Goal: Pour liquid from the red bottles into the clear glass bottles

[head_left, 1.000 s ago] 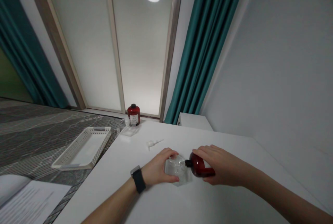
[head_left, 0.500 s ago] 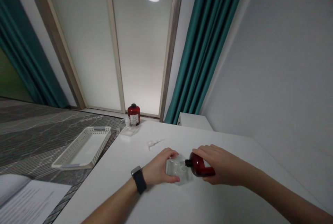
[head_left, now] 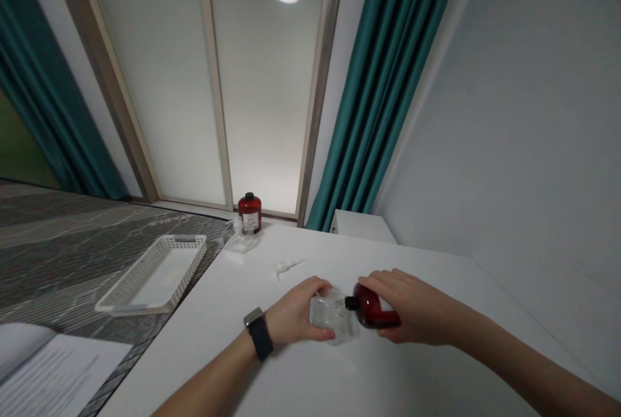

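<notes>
My left hand (head_left: pixel 303 312), with a dark watch on its wrist, is closed around a clear, squarish bottle (head_left: pixel 342 326) on the white table. My right hand (head_left: pixel 405 304) grips a dark red bottle (head_left: pixel 371 307) with a white label, tipped on its side. Its black neck points left at the mouth of the clear bottle; whether they touch or liquid flows, I cannot make out. A white pump head (head_left: pixel 284 267) with a thin tube lies on the table beyond my left hand.
At the table's far left corner stand another red bottle (head_left: pixel 250 213) with a black cap and a clear pump bottle (head_left: pixel 239 241). A white perforated basket (head_left: pixel 182 275) and an open book (head_left: pixel 63 372) lie left of the white table (head_left: pixel 194 365). A white cabinet (head_left: pixel 363 226) stands behind.
</notes>
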`<action>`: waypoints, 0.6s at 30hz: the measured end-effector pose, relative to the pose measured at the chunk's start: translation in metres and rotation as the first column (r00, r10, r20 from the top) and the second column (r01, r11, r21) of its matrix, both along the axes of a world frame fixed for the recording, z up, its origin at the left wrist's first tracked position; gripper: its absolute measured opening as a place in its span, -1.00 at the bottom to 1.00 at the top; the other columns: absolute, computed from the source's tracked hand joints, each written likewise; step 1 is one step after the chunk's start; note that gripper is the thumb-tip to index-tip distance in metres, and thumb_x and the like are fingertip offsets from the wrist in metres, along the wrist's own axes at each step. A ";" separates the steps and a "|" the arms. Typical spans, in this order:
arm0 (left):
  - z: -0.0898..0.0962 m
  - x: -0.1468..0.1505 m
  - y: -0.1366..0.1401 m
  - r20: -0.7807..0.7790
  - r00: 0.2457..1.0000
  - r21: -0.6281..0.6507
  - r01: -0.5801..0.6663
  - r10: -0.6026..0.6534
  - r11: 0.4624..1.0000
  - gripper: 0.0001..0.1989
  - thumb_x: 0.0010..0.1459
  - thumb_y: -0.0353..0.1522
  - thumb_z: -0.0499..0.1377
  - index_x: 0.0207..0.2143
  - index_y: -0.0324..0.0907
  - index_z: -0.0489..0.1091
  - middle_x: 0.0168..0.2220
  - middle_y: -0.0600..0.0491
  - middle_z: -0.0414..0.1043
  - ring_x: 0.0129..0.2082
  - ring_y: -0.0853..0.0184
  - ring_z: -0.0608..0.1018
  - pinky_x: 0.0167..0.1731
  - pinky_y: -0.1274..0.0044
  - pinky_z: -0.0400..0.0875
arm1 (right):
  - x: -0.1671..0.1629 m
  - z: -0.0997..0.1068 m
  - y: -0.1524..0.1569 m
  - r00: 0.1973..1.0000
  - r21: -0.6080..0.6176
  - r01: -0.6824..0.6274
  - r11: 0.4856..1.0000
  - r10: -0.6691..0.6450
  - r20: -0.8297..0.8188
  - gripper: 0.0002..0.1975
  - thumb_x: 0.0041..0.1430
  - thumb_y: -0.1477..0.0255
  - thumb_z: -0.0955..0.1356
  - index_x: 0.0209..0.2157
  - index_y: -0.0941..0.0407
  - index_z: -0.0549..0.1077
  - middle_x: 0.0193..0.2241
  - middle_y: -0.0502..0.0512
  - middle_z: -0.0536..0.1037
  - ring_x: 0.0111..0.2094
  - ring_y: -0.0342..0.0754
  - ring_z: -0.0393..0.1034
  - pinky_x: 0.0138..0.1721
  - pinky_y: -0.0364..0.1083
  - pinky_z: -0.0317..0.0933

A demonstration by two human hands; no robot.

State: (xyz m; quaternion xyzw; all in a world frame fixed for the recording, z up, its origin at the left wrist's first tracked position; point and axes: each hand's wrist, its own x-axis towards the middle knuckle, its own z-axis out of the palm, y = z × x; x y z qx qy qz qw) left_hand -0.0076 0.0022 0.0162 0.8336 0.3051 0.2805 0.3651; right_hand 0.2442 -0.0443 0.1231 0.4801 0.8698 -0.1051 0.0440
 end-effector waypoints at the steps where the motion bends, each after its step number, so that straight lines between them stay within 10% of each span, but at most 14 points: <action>1: 0.000 0.000 0.000 -0.009 1.000 0.006 0.002 -0.002 1.000 -0.39 -0.19 -0.33 0.48 -0.08 -0.18 0.32 -0.13 0.00 0.43 -0.16 0.18 0.48 -0.12 0.39 0.37 | 0.000 0.000 0.000 1.000 0.000 -0.002 1.000 0.002 0.001 -0.31 -0.08 0.40 0.49 0.14 0.08 0.33 0.02 0.25 0.49 -0.03 0.22 0.36 0.01 0.13 0.20; 18: -0.002 0.003 -0.001 0.023 0.999 0.026 -0.026 0.025 0.999 -0.40 -0.21 -0.34 0.48 -0.10 -0.18 0.33 -0.16 0.02 0.43 -0.18 0.19 0.48 -0.15 0.41 0.37 | 0.000 0.000 0.001 1.000 0.006 0.005 1.000 -0.005 0.010 -0.32 -0.08 0.41 0.48 0.14 0.07 0.32 0.01 0.23 0.49 -0.05 0.20 0.37 0.01 0.12 0.19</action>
